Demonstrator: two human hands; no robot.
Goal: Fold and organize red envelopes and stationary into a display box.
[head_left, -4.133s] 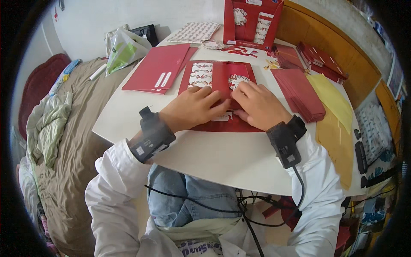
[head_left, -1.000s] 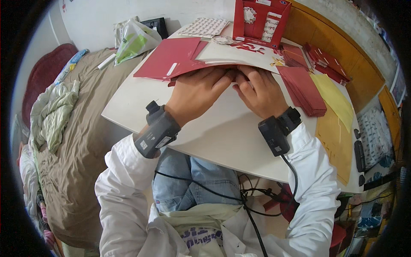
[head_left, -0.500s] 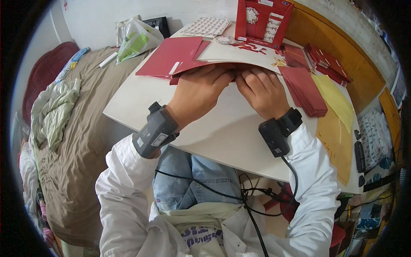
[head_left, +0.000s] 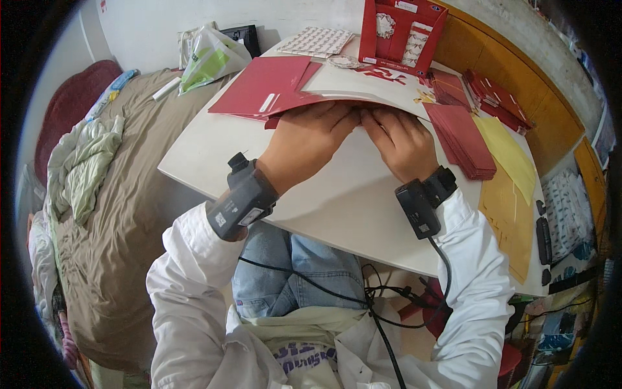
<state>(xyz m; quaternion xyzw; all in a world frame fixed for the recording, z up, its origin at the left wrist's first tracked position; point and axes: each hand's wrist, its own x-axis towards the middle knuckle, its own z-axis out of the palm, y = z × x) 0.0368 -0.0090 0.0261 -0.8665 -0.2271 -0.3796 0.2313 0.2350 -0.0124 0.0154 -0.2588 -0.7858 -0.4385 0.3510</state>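
Note:
A large red-and-white cardboard sheet (head_left: 262,83) lies at the far side of the white table (head_left: 337,207), its near edge bowed up over my fingers. My left hand (head_left: 310,144) is bent beneath this edge, fingers pressed together against the card. Close beside it, my right hand (head_left: 403,144) curls its fingers at the same edge. Both sets of fingertips are hidden under the sheet, so their exact hold does not show. A bit of red card peeks out left of my left wrist.
A stack of dark red folded cards (head_left: 461,141) lies right of my right hand, beside yellow sheets (head_left: 508,155). Behind the sheet stands a red display box (head_left: 402,39), with a patterned white sheet (head_left: 316,41) to its left. A bed (head_left: 129,214) adjoins the table's left side. A black cable hangs from my right wrist.
My right hand's fingers have drawn slightly together, and both hands sit a little lower in view. The cardboard's near edge stays raised over them.

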